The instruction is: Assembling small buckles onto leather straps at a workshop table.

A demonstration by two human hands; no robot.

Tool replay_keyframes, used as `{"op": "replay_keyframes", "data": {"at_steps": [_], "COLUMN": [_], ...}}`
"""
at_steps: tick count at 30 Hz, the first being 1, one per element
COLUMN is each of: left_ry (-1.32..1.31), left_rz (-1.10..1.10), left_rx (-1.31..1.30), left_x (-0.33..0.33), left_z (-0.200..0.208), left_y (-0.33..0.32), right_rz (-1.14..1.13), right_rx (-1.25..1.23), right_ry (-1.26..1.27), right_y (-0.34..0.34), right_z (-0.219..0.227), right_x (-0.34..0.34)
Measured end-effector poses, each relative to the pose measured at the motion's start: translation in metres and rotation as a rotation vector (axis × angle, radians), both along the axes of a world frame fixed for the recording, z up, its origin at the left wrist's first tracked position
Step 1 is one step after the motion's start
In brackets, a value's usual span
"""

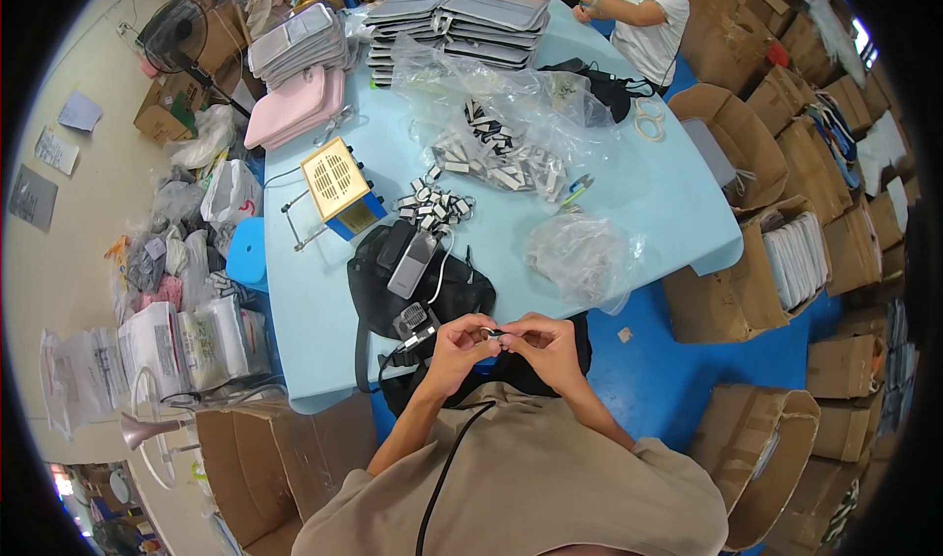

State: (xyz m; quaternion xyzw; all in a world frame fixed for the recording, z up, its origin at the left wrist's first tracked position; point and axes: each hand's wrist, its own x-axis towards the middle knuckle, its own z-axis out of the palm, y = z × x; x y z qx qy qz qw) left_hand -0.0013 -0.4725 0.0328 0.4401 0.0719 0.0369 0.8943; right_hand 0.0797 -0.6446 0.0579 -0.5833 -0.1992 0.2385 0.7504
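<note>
My left hand [462,352] and my right hand [546,352] meet in front of my body at the table's near edge. Between their pinched fingertips is a small black piece [497,332] with what looks like a pale ring; its exact kind is too small to tell. Beyond them a black bag [373,296] lies on the light blue table, bearing a grey power bank [413,265] with a white cable. A loose pile of small white-and-black tags [432,204] sits farther off, and more such tags [506,168] fill an open clear plastic bag [511,104].
A yellow-and-blue vented device [339,185] stands left of the tags. Behind are stacked grey cases [457,16] and pink cases [295,109]. A crumpled plastic bag [582,251] lies at right. Cardboard boxes [722,291] flank the table; another person [653,21] works at the far side.
</note>
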Motion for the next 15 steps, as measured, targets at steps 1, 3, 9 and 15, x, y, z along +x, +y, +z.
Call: {"op": "replay_keyframes", "data": {"at_steps": [1,3,9,15], "left_ry": [0.004,0.021,0.057,0.054], "left_rz": [0.007,-0.013,-0.054,-0.041], "left_rx": [0.045,0.064,0.211,0.228], "left_x": [0.001,0.0,-0.005,-0.005], "left_z": [0.001,0.003,0.003,0.013], "left_y": [0.0,0.002,0.013,0.01], "right_rz": [-0.008,-0.001,0.019,0.053], "right_rx": [-0.003,0.009,0.004,-0.028], "right_ry": [-0.017,0.013,0.092,0.09], "right_y": [-0.001,-0.001,0.002,0.003], "right_z": [-0.002,-0.003,0.002,-0.003], "right_x": [0.001,0.002,0.002,0.0]}}
